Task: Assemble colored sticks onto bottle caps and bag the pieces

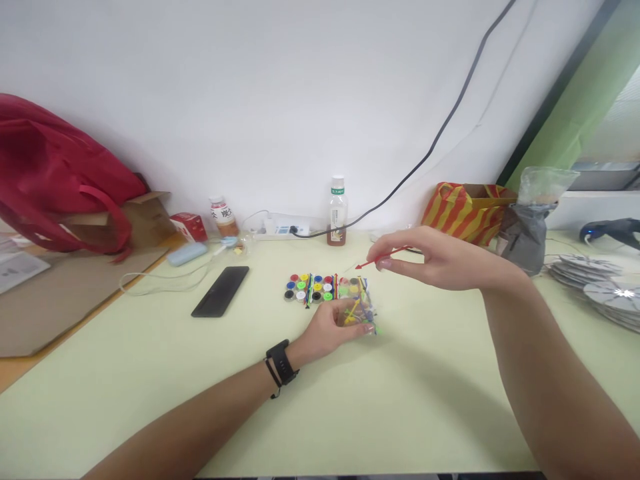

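Note:
My right hand (420, 257) is raised above the table, its thumb and fingers pinching a thin red stick (373, 261) with an arrow-like tip pointing left. My left hand (325, 327) is closed around a clear plastic packet (369, 308) of small yellow, green and blue pieces. Just behind that hand lie small round pieces (318, 288) in blocks of red, blue, yellow, green, white and black. Thin coloured sticks (309, 291) lie in lines between these blocks. Part of the right-hand block is hidden by the packet.
A black phone (221, 291) lies on the left. Along the wall stand a drink bottle (337, 213), a power strip (280, 227) and a second bottle (223, 217). At right are a striped bag (463, 213), a grey bag (525, 237) and stacked discs (613, 300). A black cable (445, 133) hangs across.

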Action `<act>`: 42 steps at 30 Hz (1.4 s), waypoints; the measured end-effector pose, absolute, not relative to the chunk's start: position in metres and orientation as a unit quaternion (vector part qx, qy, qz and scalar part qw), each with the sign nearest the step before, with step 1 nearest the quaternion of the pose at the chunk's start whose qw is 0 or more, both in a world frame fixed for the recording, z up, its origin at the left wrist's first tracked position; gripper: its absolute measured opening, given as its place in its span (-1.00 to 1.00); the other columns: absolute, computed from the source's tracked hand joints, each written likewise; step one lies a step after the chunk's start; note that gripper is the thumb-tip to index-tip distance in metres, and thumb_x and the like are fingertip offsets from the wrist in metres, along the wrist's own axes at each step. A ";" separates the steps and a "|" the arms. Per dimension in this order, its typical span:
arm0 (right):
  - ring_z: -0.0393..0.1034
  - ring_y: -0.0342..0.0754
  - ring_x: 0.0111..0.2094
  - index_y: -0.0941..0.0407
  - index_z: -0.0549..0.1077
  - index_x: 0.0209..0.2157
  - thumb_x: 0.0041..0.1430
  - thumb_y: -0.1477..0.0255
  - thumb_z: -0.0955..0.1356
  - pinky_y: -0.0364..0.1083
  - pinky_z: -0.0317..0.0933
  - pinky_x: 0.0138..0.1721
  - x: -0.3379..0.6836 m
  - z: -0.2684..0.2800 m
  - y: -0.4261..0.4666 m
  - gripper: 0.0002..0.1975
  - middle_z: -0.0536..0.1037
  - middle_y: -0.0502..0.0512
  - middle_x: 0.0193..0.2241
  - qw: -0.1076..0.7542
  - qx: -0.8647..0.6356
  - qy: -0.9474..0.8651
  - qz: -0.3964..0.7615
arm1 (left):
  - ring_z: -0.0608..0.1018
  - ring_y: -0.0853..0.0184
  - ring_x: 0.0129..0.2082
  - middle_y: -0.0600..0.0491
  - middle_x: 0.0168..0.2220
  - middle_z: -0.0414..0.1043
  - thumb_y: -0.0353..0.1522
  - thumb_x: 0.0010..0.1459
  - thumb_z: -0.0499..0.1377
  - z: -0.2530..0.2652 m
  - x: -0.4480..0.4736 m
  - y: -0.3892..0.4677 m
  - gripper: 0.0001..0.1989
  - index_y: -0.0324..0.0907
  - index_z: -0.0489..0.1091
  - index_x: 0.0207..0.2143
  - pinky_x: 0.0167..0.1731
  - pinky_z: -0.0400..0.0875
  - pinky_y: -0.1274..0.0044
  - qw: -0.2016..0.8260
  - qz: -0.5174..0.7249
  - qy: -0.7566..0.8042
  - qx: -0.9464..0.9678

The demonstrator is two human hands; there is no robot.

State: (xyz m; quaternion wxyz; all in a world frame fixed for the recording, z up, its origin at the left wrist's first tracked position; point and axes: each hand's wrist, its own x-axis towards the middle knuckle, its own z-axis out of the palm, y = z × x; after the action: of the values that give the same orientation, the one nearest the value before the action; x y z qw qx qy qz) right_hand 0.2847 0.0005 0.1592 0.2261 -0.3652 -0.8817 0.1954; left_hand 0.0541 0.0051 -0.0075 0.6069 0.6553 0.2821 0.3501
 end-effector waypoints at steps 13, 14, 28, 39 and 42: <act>0.51 0.11 -0.16 -0.03 0.65 -0.18 0.23 0.33 0.42 0.03 0.32 -0.15 0.267 0.143 0.003 -0.84 0.67 0.09 -0.19 0.240 -0.398 -0.879 0.104 | 0.60 0.16 -0.05 -0.10 -0.05 0.60 -0.21 0.08 0.44 -0.008 0.055 0.005 -0.60 -0.23 0.58 -0.08 -0.05 0.48 0.44 0.607 0.348 0.288 0.654; 0.51 0.11 -0.16 -0.03 0.65 -0.18 0.23 0.34 0.42 0.03 0.32 -0.16 0.266 0.142 0.003 -0.84 0.66 0.09 -0.20 0.234 -0.405 -0.879 0.096 | 0.60 0.15 -0.05 -0.11 -0.05 0.60 -0.21 0.09 0.44 -0.009 0.055 0.006 -0.60 -0.23 0.58 -0.08 -0.05 0.49 0.44 0.606 0.347 0.288 0.655; 0.26 -0.17 -0.58 0.08 0.64 -0.22 0.21 0.30 0.42 -0.14 0.07 -0.52 0.266 0.149 0.004 -0.81 0.49 -0.04 -0.57 0.254 -0.426 -0.851 0.174 | 0.60 0.17 -0.08 -0.10 -0.10 0.59 -0.23 0.07 0.45 -0.006 0.057 0.003 -0.63 -0.25 0.57 -0.12 -0.07 0.48 0.44 0.611 0.361 0.281 0.646; 0.29 -0.13 -0.49 0.08 0.63 -0.27 0.17 0.52 0.35 -0.11 0.00 -0.46 0.261 0.139 0.003 -0.81 0.54 0.01 -0.47 0.122 -0.445 -0.882 0.092 | 0.57 0.21 -0.11 -0.08 -0.11 0.58 -0.22 0.11 0.42 -0.007 0.056 0.006 -0.65 -0.23 0.57 -0.11 -0.10 0.45 0.47 0.583 0.357 0.285 0.673; 0.25 -0.13 -0.51 0.09 0.60 -0.35 0.17 0.52 0.35 -0.10 -0.04 -0.46 0.259 0.138 0.000 -0.84 0.52 0.01 -0.50 0.104 -0.436 -0.888 0.099 | 0.56 0.24 -0.18 -0.05 -0.16 0.57 -0.20 0.11 0.42 -0.009 0.056 0.006 -0.64 -0.23 0.57 -0.13 -0.18 0.43 0.50 0.555 0.354 0.302 0.690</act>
State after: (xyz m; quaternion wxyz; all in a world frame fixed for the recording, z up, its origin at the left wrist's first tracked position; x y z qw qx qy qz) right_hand 0.2594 0.0001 0.1376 0.1043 -0.4364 -0.8882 0.0991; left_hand 0.0558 0.0064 -0.0090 0.5546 0.6900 0.3016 0.3542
